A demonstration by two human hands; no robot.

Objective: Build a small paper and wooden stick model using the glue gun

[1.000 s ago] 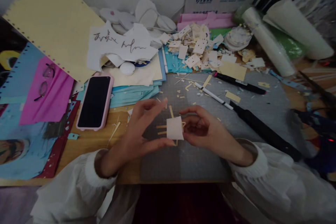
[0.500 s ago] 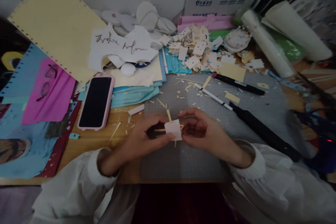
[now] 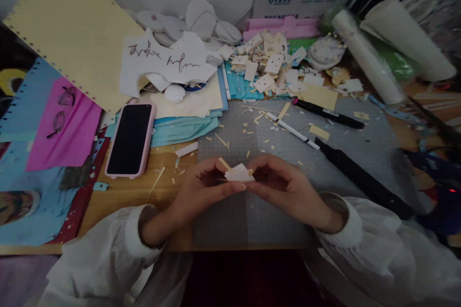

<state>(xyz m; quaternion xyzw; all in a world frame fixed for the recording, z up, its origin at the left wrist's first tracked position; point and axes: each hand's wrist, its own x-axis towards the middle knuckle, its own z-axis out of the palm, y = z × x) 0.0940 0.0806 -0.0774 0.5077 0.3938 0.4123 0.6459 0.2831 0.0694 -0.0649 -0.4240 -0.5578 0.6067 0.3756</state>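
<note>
A small white paper piece with narrow cream strips sticking out of it is pinched between my two hands, above the grey cutting mat. My left hand is closed on its left side, thumb along the lower edge. On the right, my right hand grips the other edge between thumb and fingers. One cream strip points up and left from the paper piece. Several tiny paper scraps lie on the mat just beyond my fingers.
A pink-cased phone lies at left, near glasses on pink paper. A heap of small paper pieces stands behind the mat. A white pen, a black marker and a long black tool lie at right.
The white paper piece has tilted, so less of its flat face shows. My right hand has closed in on its right edge, and the cream strip leans further left.
</note>
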